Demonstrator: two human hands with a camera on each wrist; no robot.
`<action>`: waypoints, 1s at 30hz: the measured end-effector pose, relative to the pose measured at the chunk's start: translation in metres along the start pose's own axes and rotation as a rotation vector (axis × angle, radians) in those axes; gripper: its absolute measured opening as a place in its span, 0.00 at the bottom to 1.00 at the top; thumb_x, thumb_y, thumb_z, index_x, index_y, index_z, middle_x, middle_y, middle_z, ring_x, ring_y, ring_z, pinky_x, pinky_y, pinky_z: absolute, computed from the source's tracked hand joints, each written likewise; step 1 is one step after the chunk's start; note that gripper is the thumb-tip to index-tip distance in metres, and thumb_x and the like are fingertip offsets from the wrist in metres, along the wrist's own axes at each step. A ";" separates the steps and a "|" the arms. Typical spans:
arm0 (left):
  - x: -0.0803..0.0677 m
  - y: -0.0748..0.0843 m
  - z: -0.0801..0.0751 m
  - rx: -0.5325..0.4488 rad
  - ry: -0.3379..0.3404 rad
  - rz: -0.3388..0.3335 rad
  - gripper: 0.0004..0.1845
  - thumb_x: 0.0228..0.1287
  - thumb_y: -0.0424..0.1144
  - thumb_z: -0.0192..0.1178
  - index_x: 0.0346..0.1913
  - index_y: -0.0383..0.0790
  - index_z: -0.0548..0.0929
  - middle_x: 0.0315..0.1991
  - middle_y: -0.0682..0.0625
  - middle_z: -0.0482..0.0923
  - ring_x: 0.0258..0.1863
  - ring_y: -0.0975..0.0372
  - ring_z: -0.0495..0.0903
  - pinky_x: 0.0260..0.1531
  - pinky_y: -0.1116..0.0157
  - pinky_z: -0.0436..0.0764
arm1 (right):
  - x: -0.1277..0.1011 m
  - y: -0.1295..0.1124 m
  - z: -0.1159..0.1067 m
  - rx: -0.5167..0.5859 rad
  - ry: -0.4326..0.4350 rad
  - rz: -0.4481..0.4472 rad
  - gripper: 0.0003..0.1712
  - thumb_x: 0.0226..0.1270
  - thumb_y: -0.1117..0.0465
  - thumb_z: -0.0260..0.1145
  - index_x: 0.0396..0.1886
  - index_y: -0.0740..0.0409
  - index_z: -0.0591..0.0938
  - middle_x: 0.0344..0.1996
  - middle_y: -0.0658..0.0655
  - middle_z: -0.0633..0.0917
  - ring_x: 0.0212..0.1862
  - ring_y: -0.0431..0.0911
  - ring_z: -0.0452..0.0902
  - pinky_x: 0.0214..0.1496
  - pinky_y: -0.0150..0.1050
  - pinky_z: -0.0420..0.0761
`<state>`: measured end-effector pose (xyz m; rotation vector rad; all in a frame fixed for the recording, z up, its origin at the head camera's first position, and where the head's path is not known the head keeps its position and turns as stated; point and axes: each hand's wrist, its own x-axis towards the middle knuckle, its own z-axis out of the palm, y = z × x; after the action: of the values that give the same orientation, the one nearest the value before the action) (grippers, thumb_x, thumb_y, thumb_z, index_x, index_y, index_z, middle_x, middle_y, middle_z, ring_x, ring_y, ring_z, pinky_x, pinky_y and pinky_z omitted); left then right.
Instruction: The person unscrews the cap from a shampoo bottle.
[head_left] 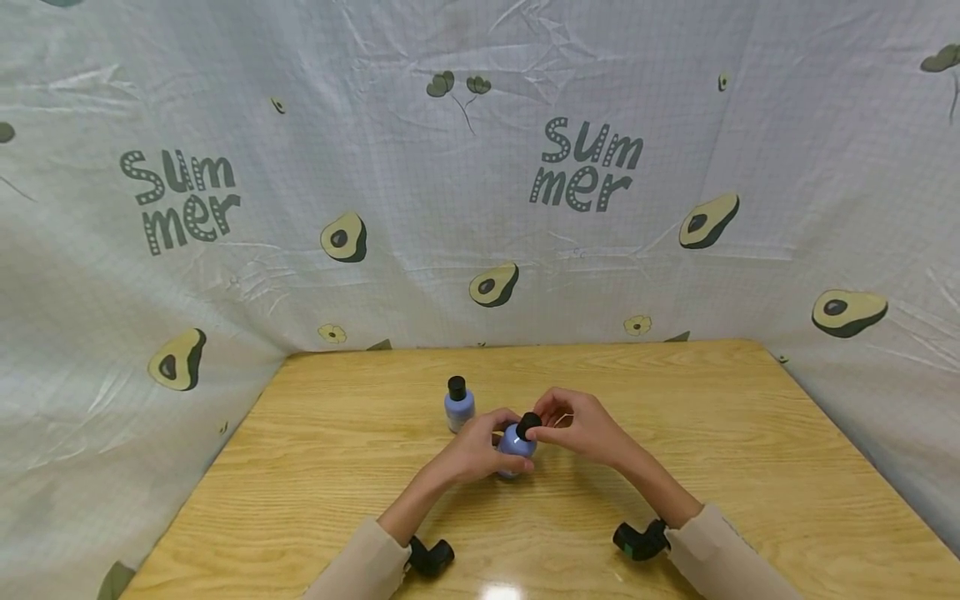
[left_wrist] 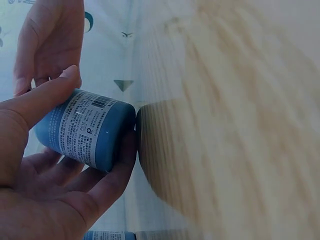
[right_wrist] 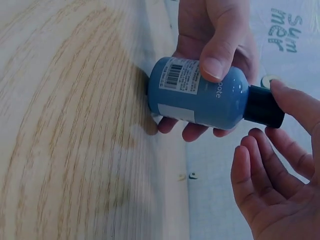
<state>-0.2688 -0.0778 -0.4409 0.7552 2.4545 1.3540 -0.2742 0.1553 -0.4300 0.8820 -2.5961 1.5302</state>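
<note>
Head view: the tabletop (head_left: 697,425) runs well out on either side of the hands to slanting side edges, and its far edge meets a printed cloth (head_left: 405,133) some way beyond them. The near edge is cut off by the frame. Around the middle, the left hand (head_left: 472,450) curls its thumb and fingers round a blue bottle (head_left: 517,443), while the right hand (head_left: 583,427) pinches the black cap (head_left: 529,424) between thumb and forefinger, its other fingers loosely bent and off the bottle. A second bottle (head_left: 459,407) stands upright just beyond the left hand, on its left side (the tightest spot for moving; the right hand has open wood to its right).

From the left wrist, the cap is hidden, and only a sliver of the second bottle shows at the bottom border. From the right wrist, the left thumb covers part of the lettering, and the small label print is too fine to read. Whether the held bottle's base touches the wood I cannot tell.
</note>
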 end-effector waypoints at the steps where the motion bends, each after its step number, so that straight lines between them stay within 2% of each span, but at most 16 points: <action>1: 0.000 0.000 0.000 -0.006 -0.003 -0.003 0.28 0.59 0.44 0.77 0.61 0.44 0.80 0.57 0.47 0.82 0.58 0.49 0.84 0.54 0.53 0.85 | 0.000 0.000 0.000 0.005 0.003 -0.002 0.12 0.65 0.58 0.77 0.44 0.56 0.84 0.36 0.54 0.85 0.38 0.40 0.80 0.42 0.33 0.83; 11: -0.001 -0.001 0.000 0.009 -0.015 0.020 0.28 0.60 0.43 0.76 0.64 0.46 0.82 0.59 0.49 0.84 0.56 0.51 0.85 0.52 0.56 0.85 | -0.002 0.000 0.000 0.064 -0.052 -0.049 0.12 0.69 0.62 0.73 0.50 0.59 0.85 0.44 0.60 0.86 0.43 0.40 0.82 0.45 0.35 0.86; 17: -0.001 -0.001 0.000 0.019 -0.014 0.023 0.28 0.60 0.43 0.77 0.63 0.47 0.82 0.59 0.49 0.84 0.55 0.52 0.86 0.51 0.58 0.85 | -0.002 0.000 -0.001 0.064 -0.059 -0.037 0.18 0.69 0.61 0.72 0.56 0.63 0.83 0.47 0.61 0.85 0.46 0.41 0.82 0.48 0.36 0.85; 20: -0.001 -0.001 0.000 0.026 -0.013 0.026 0.27 0.60 0.44 0.77 0.62 0.46 0.83 0.57 0.50 0.84 0.54 0.55 0.86 0.51 0.59 0.85 | -0.002 0.000 0.002 0.055 -0.035 -0.008 0.19 0.67 0.59 0.74 0.54 0.61 0.83 0.45 0.59 0.85 0.45 0.41 0.82 0.48 0.35 0.84; 24: -0.001 0.000 0.000 0.030 -0.022 0.028 0.27 0.60 0.45 0.76 0.62 0.46 0.83 0.56 0.50 0.85 0.53 0.57 0.85 0.50 0.61 0.85 | -0.001 -0.001 0.004 0.069 -0.022 -0.008 0.13 0.67 0.60 0.75 0.48 0.58 0.84 0.41 0.58 0.86 0.42 0.41 0.82 0.45 0.36 0.85; 30: -0.002 0.001 -0.002 0.019 -0.043 0.023 0.27 0.62 0.44 0.74 0.64 0.46 0.82 0.59 0.48 0.84 0.54 0.54 0.86 0.49 0.61 0.85 | -0.002 -0.003 0.003 0.069 -0.043 -0.044 0.13 0.69 0.62 0.73 0.51 0.59 0.84 0.45 0.60 0.86 0.44 0.39 0.82 0.45 0.35 0.85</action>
<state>-0.2677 -0.0798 -0.4395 0.8112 2.4356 1.3108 -0.2704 0.1531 -0.4296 0.9820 -2.5482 1.6157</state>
